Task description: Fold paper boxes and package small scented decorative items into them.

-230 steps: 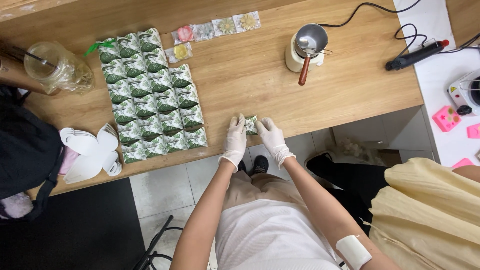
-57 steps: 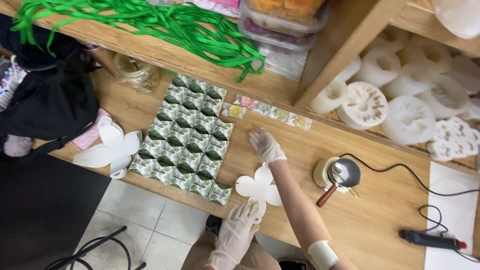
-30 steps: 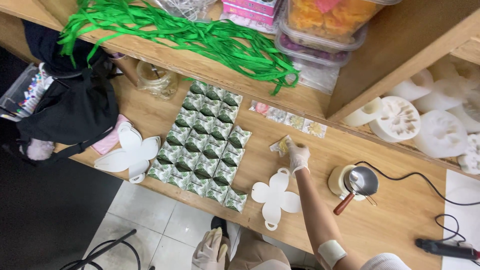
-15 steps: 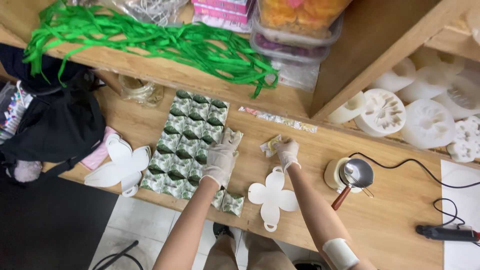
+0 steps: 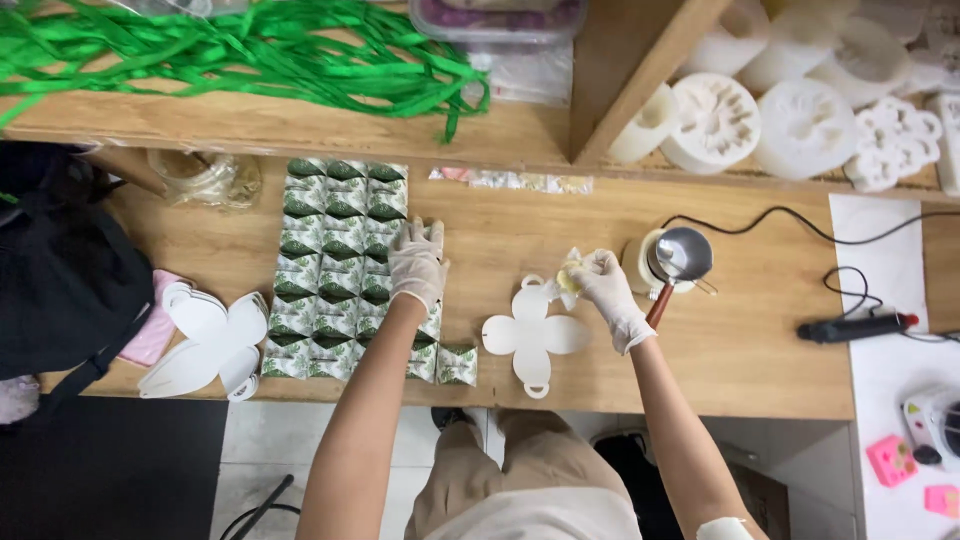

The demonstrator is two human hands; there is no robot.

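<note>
1. Left hand [image 5: 417, 263], gloved, fingers spread flat on the grid of green leaf-print packets [image 5: 335, 270], pinning the rows on the counter [image 5: 760, 330].
2. Right hand [image 5: 603, 287], gloved, pinched shut on a small pale sachet [image 5: 571, 276], raised just above the white flower-shaped card cutout [image 5: 533, 335], seemingly for placing there.

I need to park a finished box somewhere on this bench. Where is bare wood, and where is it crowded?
Bare wood lies between the white flower-shaped cutout and the black tool, along the bench's near edge, below the ladle. The green packets under the left hand crowd the left part.
</note>
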